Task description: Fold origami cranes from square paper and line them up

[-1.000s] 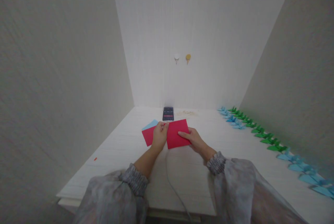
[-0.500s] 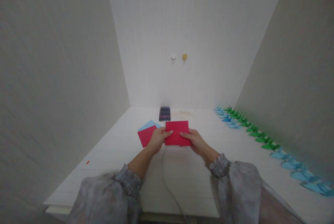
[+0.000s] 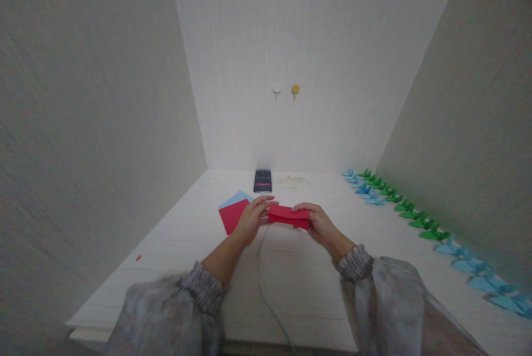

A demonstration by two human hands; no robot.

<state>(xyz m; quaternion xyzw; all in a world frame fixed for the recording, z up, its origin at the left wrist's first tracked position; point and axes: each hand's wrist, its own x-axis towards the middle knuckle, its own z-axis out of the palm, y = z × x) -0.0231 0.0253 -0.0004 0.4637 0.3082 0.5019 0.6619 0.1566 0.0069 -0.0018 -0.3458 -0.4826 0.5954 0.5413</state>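
A red paper sheet [image 3: 288, 215] is held above the white table [image 3: 299, 273], bent over into a low fold. My left hand [image 3: 254, 216] pinches its left end, thumb on top. At the sheet's right end, my right hand [image 3: 319, 223] has its fingers closed over the upper edge. Just left of my left hand, a second red sheet [image 3: 230, 215] lies flat on a light blue sheet [image 3: 236, 199].
A phone [image 3: 262, 180] with a lit screen lies at the back of the table, a cable [image 3: 266, 289] running toward me. Along the right wall stands a row of green folded paper figures [image 3: 409, 215] and blue folded paper figures [image 3: 484, 281]. Two small hooks [image 3: 286, 90] hang on the back wall.
The red sheet faced me flat and upright before; now its top edge has been brought down toward me into a fold. Both hands stayed at its ends.
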